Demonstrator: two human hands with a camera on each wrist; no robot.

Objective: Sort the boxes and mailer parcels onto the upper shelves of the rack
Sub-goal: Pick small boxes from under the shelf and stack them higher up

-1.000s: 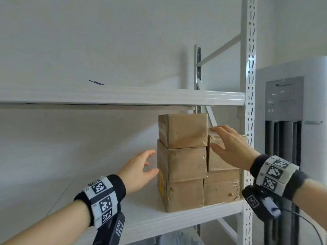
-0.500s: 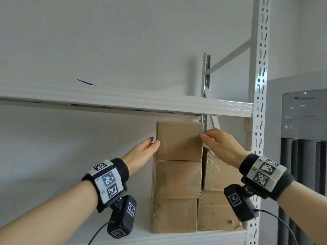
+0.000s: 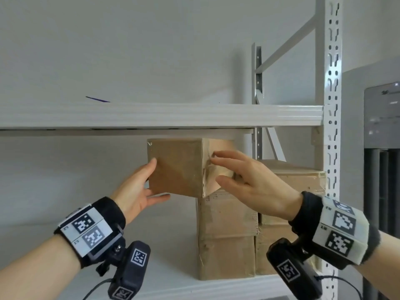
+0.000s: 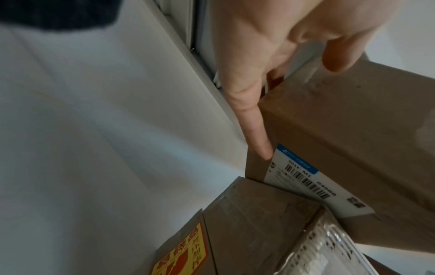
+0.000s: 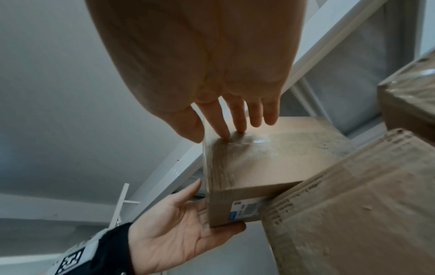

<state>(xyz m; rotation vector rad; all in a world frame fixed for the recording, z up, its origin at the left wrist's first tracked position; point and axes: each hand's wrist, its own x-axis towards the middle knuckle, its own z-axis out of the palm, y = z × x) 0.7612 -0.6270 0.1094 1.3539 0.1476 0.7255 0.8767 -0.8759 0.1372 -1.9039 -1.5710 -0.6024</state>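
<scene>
Pale grey walls back a white metal rack, its perforated upright standing at the right and an upper shelf running level across the room. Beneath that shelf, on the lower shelf, brown cardboard boxes are stacked in two columns: a lower box bearing a middle box, and beside them, against the upright, a right-hand stack wrapped in clear tape.

A person holds the top box between both hands, just under the upper shelf's edge. The box is turned at an angle and overhangs the stack to the left, with only its right portion above the middle box. The left hand lies flat against the box's left face, fingers straight, thumb tucked under the bottom edge; the left wrist camera shows a finger running along a side near a white barcode label. The right hand is spread, its fingertips touching the taped corner of the box in the right wrist view, the thumb just off the edge.

A yellow and red sticker marks a box lower in the stack. Both wrists carry black bands with printed square markers, and a dark grey appliance stands beyond the rack.
</scene>
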